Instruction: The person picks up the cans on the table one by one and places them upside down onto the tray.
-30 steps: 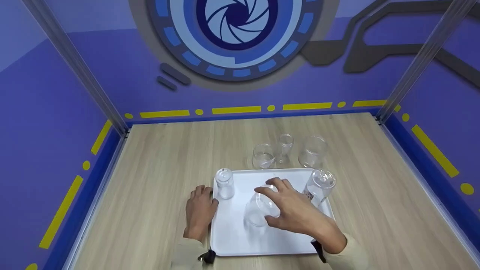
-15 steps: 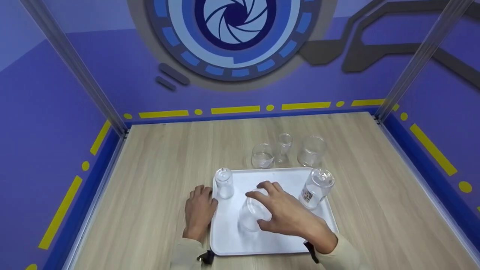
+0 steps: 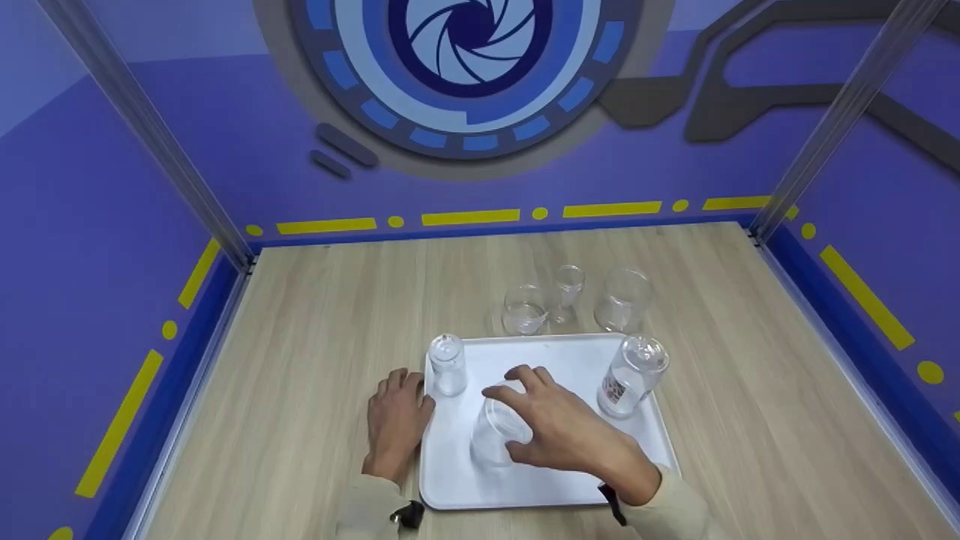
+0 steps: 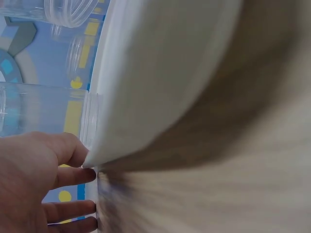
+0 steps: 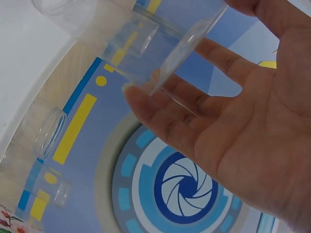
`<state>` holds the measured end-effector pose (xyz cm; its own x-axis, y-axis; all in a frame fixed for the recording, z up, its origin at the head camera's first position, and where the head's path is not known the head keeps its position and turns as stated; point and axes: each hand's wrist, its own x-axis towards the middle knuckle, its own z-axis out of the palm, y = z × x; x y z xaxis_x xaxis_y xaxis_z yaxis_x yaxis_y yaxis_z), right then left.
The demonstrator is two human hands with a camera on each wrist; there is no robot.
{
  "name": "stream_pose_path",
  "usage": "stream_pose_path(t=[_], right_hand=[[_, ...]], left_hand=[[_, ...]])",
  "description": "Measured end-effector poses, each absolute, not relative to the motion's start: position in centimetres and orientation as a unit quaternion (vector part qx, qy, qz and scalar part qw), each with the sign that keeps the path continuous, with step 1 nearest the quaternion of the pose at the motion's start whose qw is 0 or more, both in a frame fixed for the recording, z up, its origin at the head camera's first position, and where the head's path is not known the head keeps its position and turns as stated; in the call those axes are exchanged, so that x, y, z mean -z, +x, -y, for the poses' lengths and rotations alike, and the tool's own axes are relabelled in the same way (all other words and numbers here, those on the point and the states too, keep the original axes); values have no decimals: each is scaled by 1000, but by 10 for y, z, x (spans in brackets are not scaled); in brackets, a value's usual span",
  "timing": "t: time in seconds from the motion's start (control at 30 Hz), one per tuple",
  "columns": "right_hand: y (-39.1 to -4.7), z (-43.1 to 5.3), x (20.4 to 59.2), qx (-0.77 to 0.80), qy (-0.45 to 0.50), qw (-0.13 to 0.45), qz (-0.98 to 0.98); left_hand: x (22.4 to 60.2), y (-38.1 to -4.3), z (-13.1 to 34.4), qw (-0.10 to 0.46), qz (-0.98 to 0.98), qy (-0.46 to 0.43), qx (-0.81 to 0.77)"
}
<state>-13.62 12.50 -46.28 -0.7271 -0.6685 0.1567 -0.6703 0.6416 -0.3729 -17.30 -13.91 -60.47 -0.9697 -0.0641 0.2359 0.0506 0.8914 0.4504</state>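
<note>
over the white tray (image 3: 457, 491): we held the clear glass (image 3: 491, 441), contact unclear
right hand (image 3: 556, 420): we curled fingers and thumb round it, likely against slipping
left hand (image 3: 399, 414): relaxed fingers touched the tray's edge, perhaps steadying

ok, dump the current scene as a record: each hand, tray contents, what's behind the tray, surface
left_hand: left hand beside the white tray, thumb at its rim
right_hand: right hand grips a clear glass
held_glass: over the tray; touching or lifted, unclear
also_on_tray: small glass, back left; printed glass, back right
behind_tray: low glass, narrow glass, wide glass
surface: wood-grain table
</note>
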Motion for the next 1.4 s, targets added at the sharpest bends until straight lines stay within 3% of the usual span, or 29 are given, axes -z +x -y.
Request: stream_pose_path(t=[1.4], right_hand=[[-135,-88,473,-159,391,16,906]], left_hand=[[609,-173,140,118,968,10,222]])
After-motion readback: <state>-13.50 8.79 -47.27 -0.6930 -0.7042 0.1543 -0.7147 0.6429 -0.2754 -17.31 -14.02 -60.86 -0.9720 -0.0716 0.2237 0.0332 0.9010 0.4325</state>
